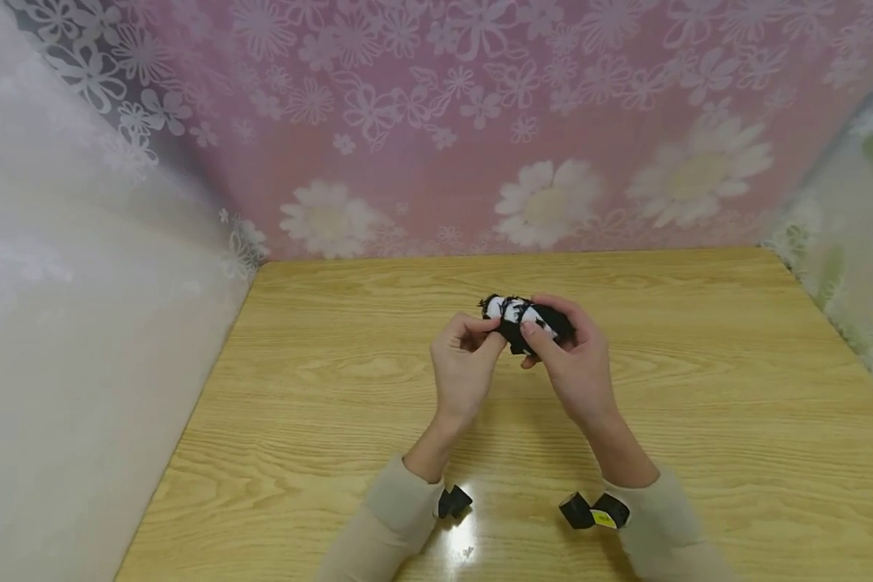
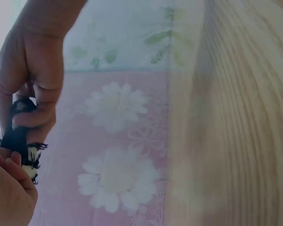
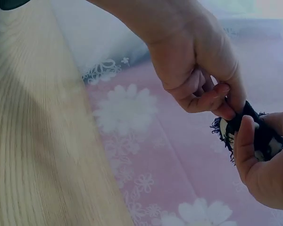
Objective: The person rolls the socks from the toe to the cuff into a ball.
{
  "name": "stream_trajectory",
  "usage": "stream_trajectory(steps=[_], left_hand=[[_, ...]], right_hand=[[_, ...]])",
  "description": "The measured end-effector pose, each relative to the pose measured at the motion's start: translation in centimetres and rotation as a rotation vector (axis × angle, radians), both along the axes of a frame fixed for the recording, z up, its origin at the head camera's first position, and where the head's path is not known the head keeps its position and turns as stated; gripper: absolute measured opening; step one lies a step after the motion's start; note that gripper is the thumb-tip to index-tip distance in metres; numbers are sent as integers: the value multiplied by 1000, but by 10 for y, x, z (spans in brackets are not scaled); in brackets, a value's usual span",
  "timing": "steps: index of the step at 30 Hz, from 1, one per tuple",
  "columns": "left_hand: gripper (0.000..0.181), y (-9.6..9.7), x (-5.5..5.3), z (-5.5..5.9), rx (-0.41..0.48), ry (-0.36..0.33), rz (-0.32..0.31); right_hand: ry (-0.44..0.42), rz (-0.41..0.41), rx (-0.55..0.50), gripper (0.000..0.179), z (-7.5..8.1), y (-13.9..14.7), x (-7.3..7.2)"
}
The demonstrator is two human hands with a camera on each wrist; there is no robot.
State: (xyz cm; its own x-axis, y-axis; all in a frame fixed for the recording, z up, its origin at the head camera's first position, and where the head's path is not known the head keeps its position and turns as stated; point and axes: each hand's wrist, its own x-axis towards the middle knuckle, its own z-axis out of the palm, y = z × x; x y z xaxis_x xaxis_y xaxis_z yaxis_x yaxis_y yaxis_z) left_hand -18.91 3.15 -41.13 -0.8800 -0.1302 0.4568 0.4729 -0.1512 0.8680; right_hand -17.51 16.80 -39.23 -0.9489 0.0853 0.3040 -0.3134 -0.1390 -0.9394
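Observation:
Both hands hold a small black-and-white fabric piece (image 1: pixel 512 310) above the table, its surface fringed with loose black threads. Its exact kind cannot be told. The left hand (image 1: pixel 464 373) pinches its left end between thumb and fingers. Around the right end curls the right hand (image 1: pixel 584 368), thumb on the near face and fingers behind. In the left wrist view the black fabric (image 2: pixel 14 139) shows between the two hands, partly covered by fingers. Ragged threads stick out from the fabric (image 3: pixel 263 137) in the right wrist view too.
A wood-grain table (image 1: pixel 320 420) lies under the hands. Behind it stands a pink flowered backdrop (image 1: pixel 436 186), with a pale sheet (image 1: pixel 80 339) on the left and another on the right. Black devices (image 1: pixel 595 512) are strapped at the wrists.

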Motion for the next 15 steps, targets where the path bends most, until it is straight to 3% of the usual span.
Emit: stream_trajectory(steps=[3,7,9,11,15], left_hand=[[10,-1,-1,0,-69,-22,-52],[23,-5,-3,1,-88,-117,-270],[29,-7,-5,2,-87,-140,-351],[32,-8,-5,2,-99,-116,-367],[19,-3,-3,-1,-103,-46,-270]], right_hand=[[24,-15,5,32,1,4,0],[56,3,38,32,3,13,-1],[57,38,65,32,4,17,-2],[42,69,86,32,4,19,-3],[-5,101,108,32,2,20,-6]])
